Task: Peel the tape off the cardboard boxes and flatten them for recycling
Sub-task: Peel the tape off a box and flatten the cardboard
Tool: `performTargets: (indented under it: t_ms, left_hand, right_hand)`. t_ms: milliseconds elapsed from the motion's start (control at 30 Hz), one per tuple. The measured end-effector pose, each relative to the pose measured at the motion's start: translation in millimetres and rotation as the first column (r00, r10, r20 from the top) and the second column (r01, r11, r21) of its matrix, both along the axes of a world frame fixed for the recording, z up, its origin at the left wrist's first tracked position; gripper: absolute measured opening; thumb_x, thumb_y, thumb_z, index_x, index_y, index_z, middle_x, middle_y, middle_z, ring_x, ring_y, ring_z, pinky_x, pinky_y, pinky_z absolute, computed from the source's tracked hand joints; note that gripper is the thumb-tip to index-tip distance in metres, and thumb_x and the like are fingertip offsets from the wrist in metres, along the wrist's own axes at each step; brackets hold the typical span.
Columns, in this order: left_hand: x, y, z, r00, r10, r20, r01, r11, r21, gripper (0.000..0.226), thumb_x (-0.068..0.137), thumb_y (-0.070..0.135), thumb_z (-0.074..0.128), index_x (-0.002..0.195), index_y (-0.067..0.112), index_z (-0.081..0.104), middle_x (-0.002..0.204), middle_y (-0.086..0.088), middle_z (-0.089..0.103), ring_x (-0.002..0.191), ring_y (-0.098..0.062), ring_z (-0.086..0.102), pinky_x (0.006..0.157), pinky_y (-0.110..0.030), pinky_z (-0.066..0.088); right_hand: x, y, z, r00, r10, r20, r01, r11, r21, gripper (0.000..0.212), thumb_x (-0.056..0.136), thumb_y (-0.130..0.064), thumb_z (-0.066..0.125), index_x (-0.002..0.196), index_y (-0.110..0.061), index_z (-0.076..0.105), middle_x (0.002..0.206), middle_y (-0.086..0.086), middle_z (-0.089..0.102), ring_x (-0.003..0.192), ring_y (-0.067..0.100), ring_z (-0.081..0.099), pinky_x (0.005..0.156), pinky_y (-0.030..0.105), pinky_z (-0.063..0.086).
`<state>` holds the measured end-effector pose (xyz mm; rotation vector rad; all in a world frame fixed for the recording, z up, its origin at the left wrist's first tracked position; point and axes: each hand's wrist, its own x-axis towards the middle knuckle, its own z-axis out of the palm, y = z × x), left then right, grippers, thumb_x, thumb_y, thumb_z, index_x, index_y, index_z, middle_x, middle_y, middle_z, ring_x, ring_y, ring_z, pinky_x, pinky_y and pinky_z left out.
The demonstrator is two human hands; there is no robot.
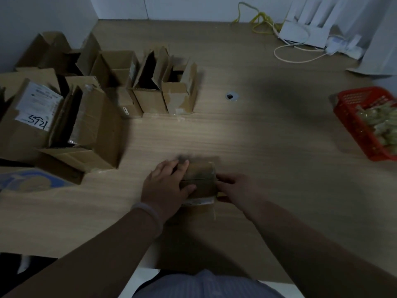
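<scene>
A small brown cardboard box sits on the wooden table in front of me, a taped seam running across its top. My left hand grips its left side, fingers over the top and thumb on the near face. My right hand holds the box's right edge; its fingertips are hidden behind the box. A flat piece of cardboard lies under and in front of the box.
Several opened cardboard boxes stand in a cluster at the left and back left, the biggest with a white label. A red basket with tape scraps is at the right edge. Cables and white devices lie at the back right.
</scene>
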<state>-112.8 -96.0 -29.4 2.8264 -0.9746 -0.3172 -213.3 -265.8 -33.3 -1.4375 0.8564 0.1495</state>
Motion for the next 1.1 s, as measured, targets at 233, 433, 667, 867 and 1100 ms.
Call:
performTargets:
  t_ms: [233,433,667,867,1100]
  left_hand:
    - [-4.1,-3.9,0.6,0.999,0.046,0.026,-0.047,0.999,0.023,0.070,0.089,0.064,0.039,0.150,0.037,0.018,0.153,0.006,0.025,0.141,-0.019,0.020,0.113,-0.039,0.025]
    - [-7.5,-3.5,-0.7,0.997,0.067,0.047,-0.067,0.998,-0.007,0.071,0.088,0.065,0.040,0.150,0.035,0.021,0.152,0.003,0.029,0.139,-0.021,0.022,0.111,-0.037,0.028]
    - [-3.7,-1.6,-4.7,0.998,0.050,0.044,-0.048,0.998,-0.034,0.071,0.088,0.063,0.043,0.149,0.034,0.024,0.150,0.002,0.032,0.137,-0.022,0.025,0.110,-0.034,0.029]
    - [-3.4,-1.1,-5.0,0.998,0.044,0.036,-0.042,0.998,-0.048,0.071,0.088,0.063,0.044,0.149,0.034,0.024,0.149,0.002,0.032,0.137,-0.022,0.024,0.110,-0.034,0.028]
    - [-4.8,-2.1,-2.3,0.997,0.051,0.049,-0.052,0.999,0.005,0.071,0.087,0.064,0.042,0.149,0.036,0.022,0.150,0.003,0.030,0.136,-0.022,0.025,0.109,-0.041,0.030]
  right_hand:
    - [-6.5,0.5,3.6,0.997,0.004,-0.081,-0.003,1.000,0.002,0.015,0.085,-0.008,0.069,0.076,-0.020,0.068,0.078,0.006,0.069,0.073,0.017,0.066,0.071,0.034,0.059]
    - [-16.3,5.6,-5.7,0.997,-0.052,-0.050,0.047,0.993,-0.110,0.008,0.085,-0.015,0.071,0.077,-0.018,0.070,0.080,0.011,0.073,0.076,0.022,0.071,0.073,0.038,0.060]
    - [-13.5,3.8,-4.4,0.982,-0.175,-0.067,0.186,0.956,0.228,0.011,0.092,-0.007,0.061,0.082,-0.006,0.063,0.073,0.011,0.066,0.064,0.016,0.066,0.060,0.031,0.057]
    - [-9.2,1.8,-2.7,0.997,-0.035,-0.069,0.046,0.985,0.164,0.013,0.097,-0.009,0.052,0.086,-0.005,0.059,0.077,0.008,0.060,0.066,0.015,0.058,0.066,0.034,0.058]
    - [-8.1,2.1,-0.9,0.989,0.110,-0.094,-0.105,0.993,0.054,0.020,0.099,-0.017,0.047,0.081,-0.011,0.055,0.079,0.005,0.048,0.065,0.015,0.046,0.064,0.036,0.056]
